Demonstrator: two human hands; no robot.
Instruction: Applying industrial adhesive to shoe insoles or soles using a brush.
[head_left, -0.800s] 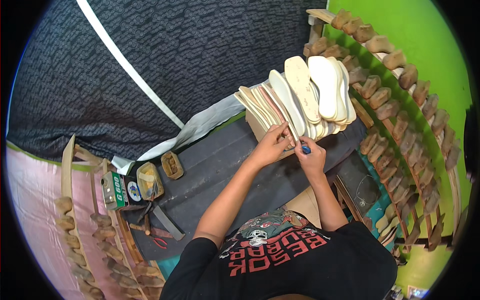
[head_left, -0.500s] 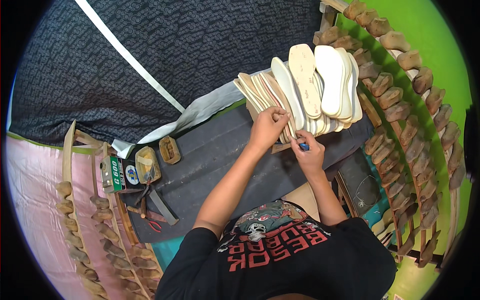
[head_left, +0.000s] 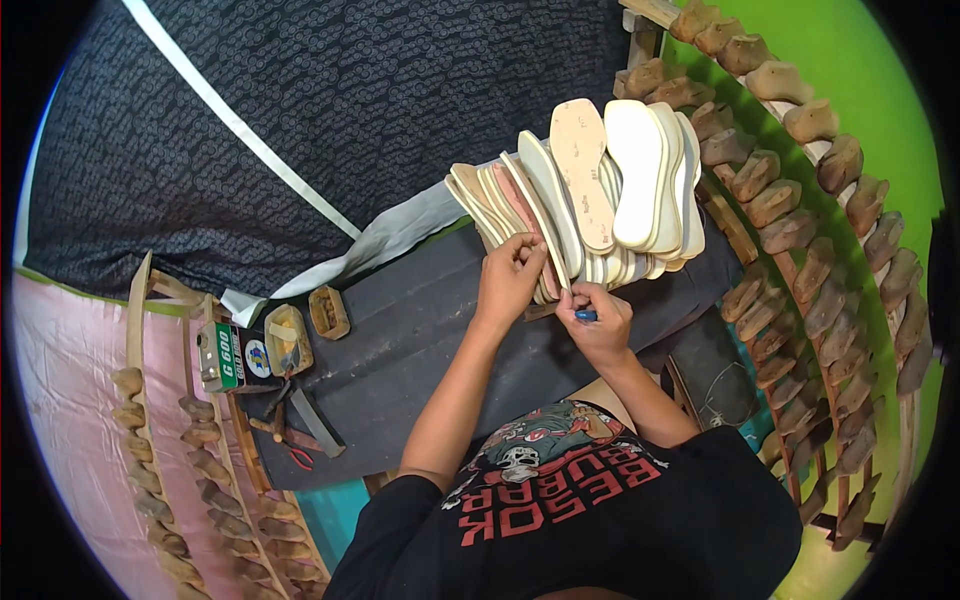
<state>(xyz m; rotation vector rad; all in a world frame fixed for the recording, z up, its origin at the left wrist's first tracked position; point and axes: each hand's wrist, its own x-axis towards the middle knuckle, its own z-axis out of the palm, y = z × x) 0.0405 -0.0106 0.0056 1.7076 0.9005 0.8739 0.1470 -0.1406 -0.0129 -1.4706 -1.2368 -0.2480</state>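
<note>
Shoe insoles [head_left: 640, 170] in cream, tan and grey are packed in a leaning row at the far side of the table. My left hand [head_left: 512, 275] has its thumb and fingers pinched at the long edge of a thin, light insole [head_left: 538, 215] in the row's left part. Closed at that insole's near tip, my right hand [head_left: 598, 320] also keeps a small blue pen-like object [head_left: 585, 315] in its fingers. Its full shape is hidden by the hand. A tan insole [head_left: 580, 170] with small marks lies on top, just right of the pinched one.
On the dark table cover [head_left: 400, 320] stand a metal can [head_left: 235, 357], a tub with a brush [head_left: 288, 338] and a small tub [head_left: 328, 312]. A hammer [head_left: 278, 420], a blade [head_left: 318, 425] and red-handled pliers [head_left: 300, 457] lie nearby. Racks of wooden shoe lasts [head_left: 810, 270] flank both sides.
The view has shifted slightly. Both hands have moved a little toward me along the row, and the pinched insole stands out more from its neighbours.
</note>
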